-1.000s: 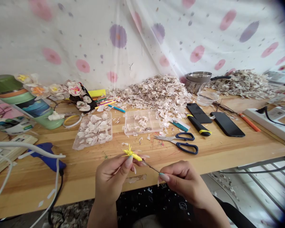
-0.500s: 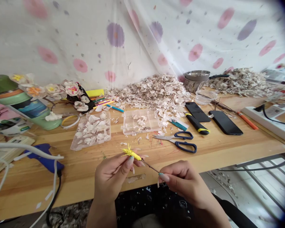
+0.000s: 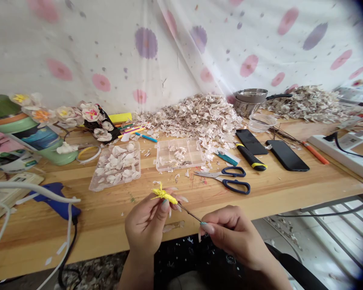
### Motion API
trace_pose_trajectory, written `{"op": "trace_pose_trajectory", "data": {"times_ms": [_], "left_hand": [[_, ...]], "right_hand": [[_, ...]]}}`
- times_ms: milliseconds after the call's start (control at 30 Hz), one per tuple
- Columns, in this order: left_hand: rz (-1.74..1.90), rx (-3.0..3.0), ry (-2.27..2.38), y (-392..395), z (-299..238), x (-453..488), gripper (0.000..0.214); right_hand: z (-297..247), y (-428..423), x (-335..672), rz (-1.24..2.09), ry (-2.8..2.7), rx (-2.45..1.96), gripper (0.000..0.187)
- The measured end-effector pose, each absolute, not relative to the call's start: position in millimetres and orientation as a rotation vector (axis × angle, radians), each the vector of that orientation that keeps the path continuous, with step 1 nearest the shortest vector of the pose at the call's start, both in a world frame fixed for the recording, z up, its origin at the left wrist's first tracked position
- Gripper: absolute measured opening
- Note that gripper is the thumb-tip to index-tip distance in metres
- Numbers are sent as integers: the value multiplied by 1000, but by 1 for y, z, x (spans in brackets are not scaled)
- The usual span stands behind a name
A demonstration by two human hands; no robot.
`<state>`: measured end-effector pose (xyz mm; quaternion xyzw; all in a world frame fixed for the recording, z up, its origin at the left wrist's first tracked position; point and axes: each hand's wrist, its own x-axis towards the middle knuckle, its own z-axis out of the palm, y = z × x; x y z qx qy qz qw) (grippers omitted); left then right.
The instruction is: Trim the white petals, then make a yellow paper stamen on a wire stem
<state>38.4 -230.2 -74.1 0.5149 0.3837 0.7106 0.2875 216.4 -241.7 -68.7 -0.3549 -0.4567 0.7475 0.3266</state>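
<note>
My left hand [image 3: 147, 225] pinches a small yellow paper flower centre [image 3: 164, 195] between thumb and fingers, just above the front edge of the wooden table [image 3: 290, 189]. A thin dark wire stem [image 3: 189, 214] runs from the yellow piece down to my right hand [image 3: 234, 235], which pinches its lower end. Both hands hover over my lap, close to the table edge. Blue-handled scissors [image 3: 230, 179] lie on the table a little beyond my right hand.
A tray of white petals [image 3: 116, 166] and a clear divided box [image 3: 179, 154] sit ahead. A big heap of petal scraps [image 3: 196, 117], two phones [image 3: 286, 156], a metal pot [image 3: 250, 101], a blue glue gun [image 3: 56, 200], finished paper flowers [image 3: 78, 114] and a power strip [image 3: 345, 155] surround them.
Both hands and the yellow piece on its wire have shifted slightly; the left hand sits a little higher and to the right. The grip is unchanged.
</note>
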Motion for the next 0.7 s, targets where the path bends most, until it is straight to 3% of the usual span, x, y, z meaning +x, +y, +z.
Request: {"op": "trace_pose_trajectory", "data": {"times_ms": [433, 700], "left_hand": [[1982, 1331, 824, -227, -87, 43, 14], [1998, 1349, 864, -233, -83, 42, 16]], "right_hand": [[-68, -245, 211, 1957, -1191, -879, 48], [-64, -245, 213, 1787, -1383, -920, 49]]}}
